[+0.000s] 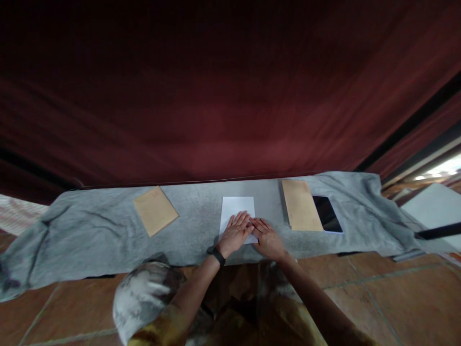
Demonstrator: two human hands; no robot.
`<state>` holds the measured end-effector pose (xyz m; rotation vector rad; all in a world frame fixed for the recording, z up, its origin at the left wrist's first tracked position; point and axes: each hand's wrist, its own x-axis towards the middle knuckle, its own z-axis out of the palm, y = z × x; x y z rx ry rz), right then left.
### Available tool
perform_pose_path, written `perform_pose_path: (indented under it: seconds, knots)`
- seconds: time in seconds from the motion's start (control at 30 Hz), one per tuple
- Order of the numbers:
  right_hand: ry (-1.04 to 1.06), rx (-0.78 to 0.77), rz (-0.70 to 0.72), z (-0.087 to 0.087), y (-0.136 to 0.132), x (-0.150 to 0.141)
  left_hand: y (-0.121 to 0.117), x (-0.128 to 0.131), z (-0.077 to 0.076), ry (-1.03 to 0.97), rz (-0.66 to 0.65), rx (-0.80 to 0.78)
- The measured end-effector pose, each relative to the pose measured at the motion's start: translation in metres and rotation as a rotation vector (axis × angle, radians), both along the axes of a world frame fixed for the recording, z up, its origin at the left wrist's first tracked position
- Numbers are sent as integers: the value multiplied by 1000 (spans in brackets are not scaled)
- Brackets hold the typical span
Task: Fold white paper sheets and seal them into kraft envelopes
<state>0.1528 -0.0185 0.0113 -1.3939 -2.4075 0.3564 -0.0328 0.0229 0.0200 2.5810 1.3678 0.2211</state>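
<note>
A white sheet of paper lies on the grey cloth in front of me. My left hand rests flat on its middle, fingers stretched out and pointing away from me. Against it, my right hand lies over the paper's right edge, its fingers extended toward the left hand's fingertips. Both palms face down and cover the lower part of the sheet. A dark band circles my left wrist.
A brown envelope lies tilted on the left. To the right are more brown envelopes, beside a dark-screened tablet or phone. Grey cloth covers the narrow surface. A dark red curtain hangs behind it, above a tiled floor.
</note>
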Motion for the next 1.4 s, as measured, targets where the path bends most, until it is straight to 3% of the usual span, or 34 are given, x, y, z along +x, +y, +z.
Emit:
perform_pose_path:
  seconds: [0.17, 0.33, 0.4, 0.47, 0.53, 0.6, 0.73, 0.97, 1.13, 1.4]
  knots:
    - [-7, -10, -9, 3, -1, 1, 9, -33, -6, 11, 104, 25]
    - [8, -30, -20, 6, -2, 0, 16, -65, 1, -17, 287, 56]
    - [13, -35, -18, 6, -1, -1, 19, -56, 6, -61, 231, 82]
    - [14, -38, -16, 7, -1, -1, 23, -36, 8, -99, 59, 67]
    - [17, -45, -16, 7, 0, -2, 30, -11, 7, -105, -106, 0]
    - [24, -53, -22, 7, 1, -3, 41, 10, 3, -93, -164, -63]
    - [22, -56, -29, 7, 2, -3, 67, 24, -6, -68, -176, -57]
    - [23, -44, -9, 5, 1, -1, 96, 6, -9, -45, -61, 31]
    - [32, -36, -38, 1, 2, -1, 77, -16, -10, -27, -69, -12]
    - [20, -21, -20, 0, 1, 0, 2, -75, 10, -61, -193, -220]
